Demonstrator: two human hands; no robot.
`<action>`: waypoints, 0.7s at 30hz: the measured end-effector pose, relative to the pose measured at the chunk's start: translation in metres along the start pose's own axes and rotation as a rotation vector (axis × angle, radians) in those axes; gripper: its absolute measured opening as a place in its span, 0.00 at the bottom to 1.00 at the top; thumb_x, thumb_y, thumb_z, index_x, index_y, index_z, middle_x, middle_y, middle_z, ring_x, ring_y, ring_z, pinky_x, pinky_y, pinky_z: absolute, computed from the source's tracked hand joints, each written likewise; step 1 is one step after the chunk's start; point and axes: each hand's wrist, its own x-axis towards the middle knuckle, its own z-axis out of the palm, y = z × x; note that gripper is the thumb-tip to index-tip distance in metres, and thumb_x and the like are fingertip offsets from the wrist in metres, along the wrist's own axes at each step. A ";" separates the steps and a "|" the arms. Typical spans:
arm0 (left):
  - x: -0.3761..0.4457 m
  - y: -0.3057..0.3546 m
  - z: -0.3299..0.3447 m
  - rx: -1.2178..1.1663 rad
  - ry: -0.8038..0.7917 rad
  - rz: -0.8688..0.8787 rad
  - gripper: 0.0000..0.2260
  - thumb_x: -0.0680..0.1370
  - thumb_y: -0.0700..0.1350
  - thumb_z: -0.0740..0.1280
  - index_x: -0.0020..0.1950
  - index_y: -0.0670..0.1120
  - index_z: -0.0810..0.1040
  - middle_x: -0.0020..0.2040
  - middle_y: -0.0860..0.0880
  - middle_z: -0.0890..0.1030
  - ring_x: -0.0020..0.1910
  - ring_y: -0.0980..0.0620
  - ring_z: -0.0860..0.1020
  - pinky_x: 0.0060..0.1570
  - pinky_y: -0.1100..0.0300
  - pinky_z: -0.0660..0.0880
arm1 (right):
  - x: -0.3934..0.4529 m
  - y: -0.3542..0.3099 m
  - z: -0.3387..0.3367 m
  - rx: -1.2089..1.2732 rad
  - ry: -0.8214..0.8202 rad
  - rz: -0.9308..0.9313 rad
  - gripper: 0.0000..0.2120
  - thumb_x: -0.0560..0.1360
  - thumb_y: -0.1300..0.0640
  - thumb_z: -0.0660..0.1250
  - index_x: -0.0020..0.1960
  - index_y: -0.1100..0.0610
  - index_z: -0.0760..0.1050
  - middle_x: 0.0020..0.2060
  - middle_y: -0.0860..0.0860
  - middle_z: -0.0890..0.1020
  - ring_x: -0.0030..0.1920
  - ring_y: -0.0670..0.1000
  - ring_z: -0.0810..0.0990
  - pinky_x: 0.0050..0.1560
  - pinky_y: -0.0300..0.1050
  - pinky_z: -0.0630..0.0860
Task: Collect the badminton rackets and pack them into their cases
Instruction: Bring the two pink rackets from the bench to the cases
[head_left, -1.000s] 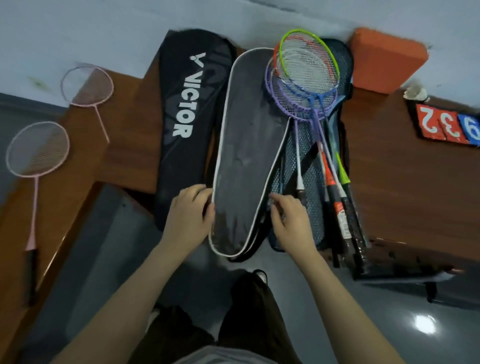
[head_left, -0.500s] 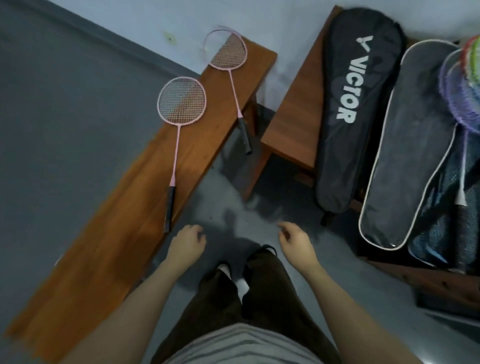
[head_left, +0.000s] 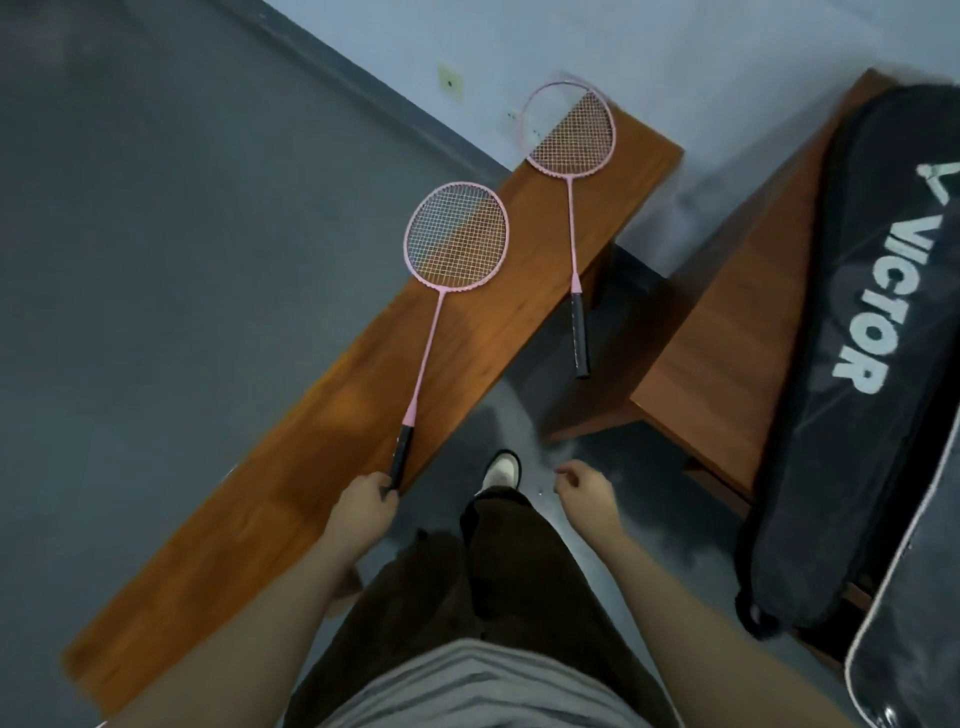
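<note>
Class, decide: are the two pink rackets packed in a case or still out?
Out. Both pink rackets lie on the wooden bench; the left hand grips one's handle.

A long wooden bench (head_left: 291, 499) is set at an angle over the grey floor (head_left: 156, 260). Two pink rackets are laid on it: the near racket (head_left: 447, 270) flat along the top, the far racket (head_left: 570, 156) with its head past the bench's end and its black grip hanging off the edge. A second bench (head_left: 748, 332) is covered by a black Victor case (head_left: 857, 364), with a white-trimmed case (head_left: 924, 613) just beside it.
</note>
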 end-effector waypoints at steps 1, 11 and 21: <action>0.010 0.008 -0.006 0.011 0.017 0.018 0.12 0.79 0.45 0.60 0.61 0.44 0.74 0.57 0.46 0.77 0.52 0.50 0.77 0.54 0.55 0.75 | 0.011 -0.014 -0.003 0.004 -0.008 -0.022 0.12 0.77 0.59 0.59 0.57 0.58 0.76 0.50 0.56 0.81 0.51 0.57 0.79 0.49 0.48 0.75; 0.130 0.081 -0.045 0.101 0.071 0.237 0.20 0.79 0.50 0.59 0.70 0.47 0.66 0.59 0.44 0.74 0.55 0.45 0.74 0.56 0.50 0.73 | 0.102 -0.114 -0.020 0.206 0.137 -0.117 0.14 0.79 0.61 0.58 0.63 0.58 0.72 0.46 0.50 0.78 0.41 0.46 0.76 0.44 0.44 0.73; 0.250 0.093 -0.016 0.248 0.082 0.283 0.31 0.77 0.50 0.64 0.75 0.46 0.53 0.64 0.43 0.69 0.56 0.49 0.74 0.55 0.55 0.75 | 0.213 -0.121 -0.003 0.229 0.418 -0.097 0.14 0.78 0.60 0.60 0.64 0.56 0.72 0.52 0.51 0.74 0.53 0.48 0.74 0.58 0.47 0.73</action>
